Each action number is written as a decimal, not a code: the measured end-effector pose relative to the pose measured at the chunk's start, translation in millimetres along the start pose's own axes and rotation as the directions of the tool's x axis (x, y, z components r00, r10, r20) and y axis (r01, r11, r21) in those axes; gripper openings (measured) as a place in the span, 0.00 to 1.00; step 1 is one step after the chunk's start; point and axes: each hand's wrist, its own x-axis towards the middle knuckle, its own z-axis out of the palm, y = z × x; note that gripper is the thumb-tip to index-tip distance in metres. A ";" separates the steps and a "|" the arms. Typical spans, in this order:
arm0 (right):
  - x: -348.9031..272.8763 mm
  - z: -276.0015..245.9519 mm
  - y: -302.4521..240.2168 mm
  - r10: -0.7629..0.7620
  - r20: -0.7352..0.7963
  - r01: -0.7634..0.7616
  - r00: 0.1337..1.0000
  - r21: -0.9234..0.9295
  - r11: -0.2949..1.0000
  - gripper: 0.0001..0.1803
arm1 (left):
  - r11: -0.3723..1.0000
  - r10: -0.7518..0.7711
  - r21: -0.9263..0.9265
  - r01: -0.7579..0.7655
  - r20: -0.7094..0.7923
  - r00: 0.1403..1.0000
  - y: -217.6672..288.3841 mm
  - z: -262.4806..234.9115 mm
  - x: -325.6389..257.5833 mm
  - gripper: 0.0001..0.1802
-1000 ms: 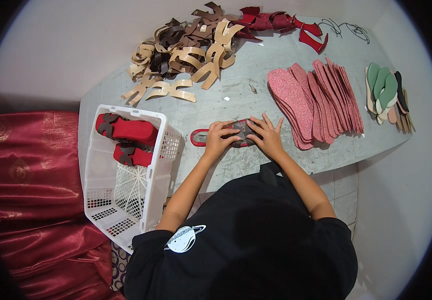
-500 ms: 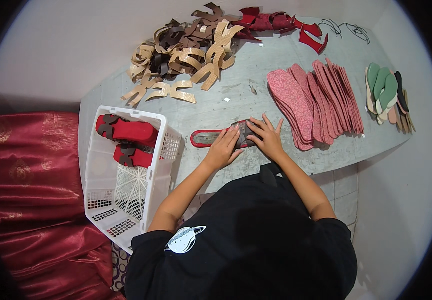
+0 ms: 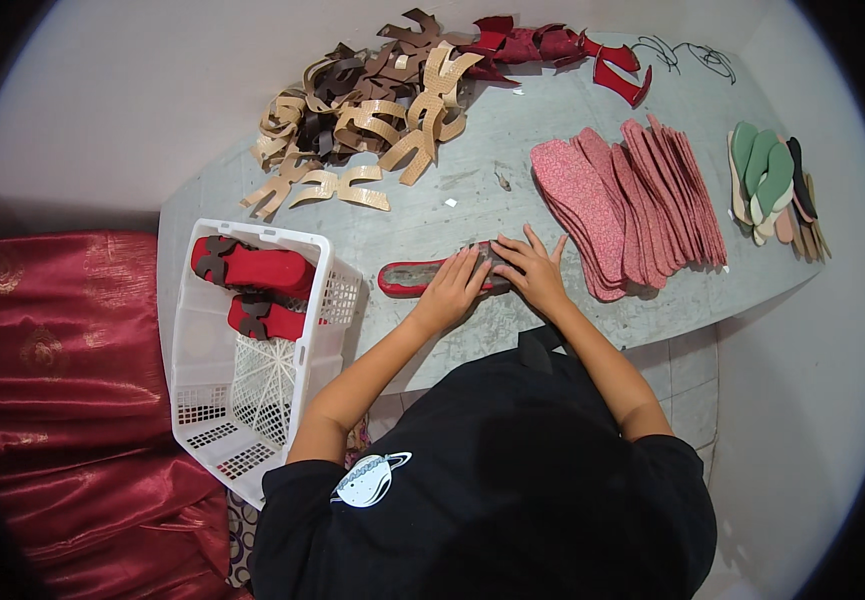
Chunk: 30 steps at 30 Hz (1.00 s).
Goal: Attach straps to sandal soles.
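A red-edged sandal base with a worn grey inner face lies on the grey table near its front edge. Across its right half runs a dark brown strap piece, largely covered by my fingers. My left hand rests on the strap and the middle of the base, fingers stretched out. From the right, my right hand lies over the strap end, its fingers spread. Both hands press flat without gripping; the base's right tip is hidden beneath them.
At left stands a white plastic basket holding red sandals with brown straps. Pink patterned insoles fan out on the right, with green insoles beyond. Beige and brown strap pieces and red ones are heaped at the back.
My left hand has shifted slightly right, further over the strap. The right hand's fingers have moved a little left. The view has tilted very slightly.
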 end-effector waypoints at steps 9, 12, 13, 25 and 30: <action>6.1 1.5 -4.5 0.077 -0.014 -0.076 0.997 0.055 0.996 0.19 | 0.992 0.091 0.094 -0.083 -0.085 0.992 -18.8 2.2 22.8 0.13; 6.6 4.1 -3.6 0.070 -0.040 -0.068 0.997 0.057 0.996 0.19 | 0.994 0.071 0.097 -0.058 -0.132 0.989 -15.9 3.7 25.6 0.11; 6.9 4.7 -3.3 0.061 -0.044 -0.058 0.997 0.053 0.997 0.19 | 0.993 0.075 0.100 -0.061 -0.135 0.988 -14.8 3.9 25.7 0.11; 23.2 -38.2 14.5 0.041 0.139 -0.110 0.989 0.538 0.836 0.18 | 0.960 -0.157 -0.229 0.160 0.030 0.987 -18.7 -39.2 60.3 0.10; 24.3 -91.6 -30.3 -0.032 0.111 -0.073 0.993 0.819 0.570 0.22 | 0.628 -0.378 -0.692 0.357 0.130 0.917 -14.0 -71.9 69.7 0.07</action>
